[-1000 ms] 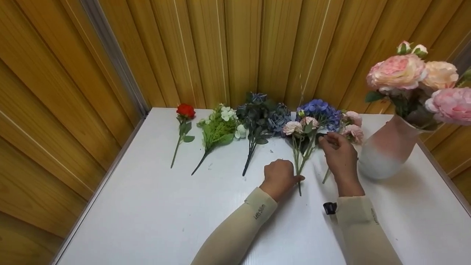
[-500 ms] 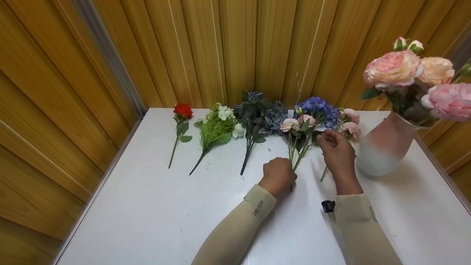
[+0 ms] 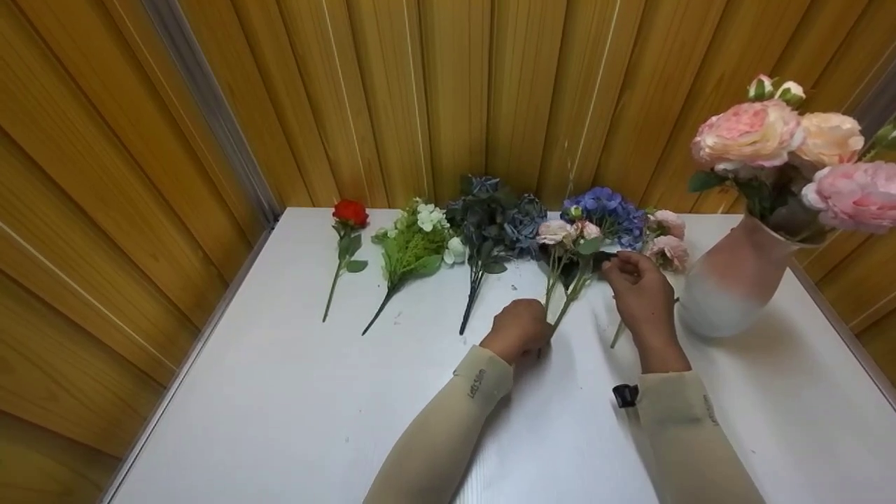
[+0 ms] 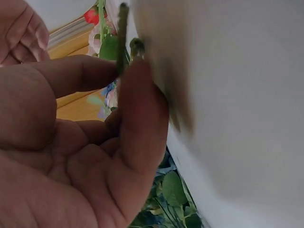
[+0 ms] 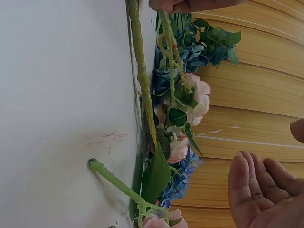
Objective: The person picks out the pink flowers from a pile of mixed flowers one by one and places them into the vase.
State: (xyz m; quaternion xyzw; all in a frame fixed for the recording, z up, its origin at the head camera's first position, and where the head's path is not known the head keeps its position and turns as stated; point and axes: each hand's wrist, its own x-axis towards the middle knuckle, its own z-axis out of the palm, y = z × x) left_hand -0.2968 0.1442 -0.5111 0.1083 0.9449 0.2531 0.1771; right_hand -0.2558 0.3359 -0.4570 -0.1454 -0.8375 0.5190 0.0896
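L hand (image 3: 518,325) is pinching the pink flower spray (image 3: 556,232) low on its stem (image 5: 166,29), thumb & forefinger set narrow; its blooms are lying well beyond the fingertips, on the wall (image 3: 455,91) side, & a short bit of stem end (image 4: 122,31) is poking out past the pinch in L wrist view. A thicker stem (image 5: 140,61) is running just beside; can't tell if the same fingers are touching it too. R hand (image 3: 638,287) is hanging R of the spray, fingers loosely bent w/ thumb spread off them, holding nothing; in R wrist view they're showing apart from the stems & a green leaf (image 5: 156,175). Blue hydrangea (image 3: 607,210) is lying behind the spray, other pink blooms (image 3: 667,252) further R, then the vase (image 3: 731,280) w/ big pink & peach flowers (image 3: 747,136). L of the spray, on the white tbl (image 3: 280,406), are lying a dark blue bunch (image 3: 483,218), green-white bunch (image 3: 407,259) & red rose (image 3: 350,213).
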